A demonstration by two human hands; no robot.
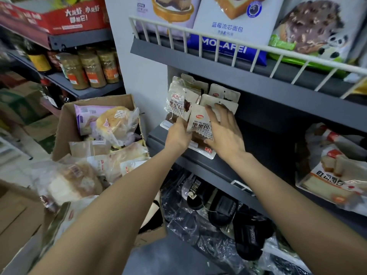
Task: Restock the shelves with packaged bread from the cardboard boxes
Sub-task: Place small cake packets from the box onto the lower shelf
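Upright: bread packet (199, 126), long axis vertical.

Beige bread packets (199, 124) with black lettering; grey shelf (200, 165); brown cardboard box (65, 124).

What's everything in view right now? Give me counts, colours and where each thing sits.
Small bread packs: several, beige with dark print, standing at the left end of the middle shelf.
Cardboard box: one, brown, left of the shelving, full of clear-wrapped bread.
Large bread bags: three in view, white, lilac and green, on the top shelf behind a white wire rail.
Toast bags: at least two, clear with red and white print, right end of the middle shelf.
Black slippers: several, in clear plastic, bottom shelf.
Jars: about three, tan with red labels, far left shelf.
Red carton: one, top left shelf.
Left hand: gripping a small pack's lower edge.
Right hand: fingers spread against the packs.
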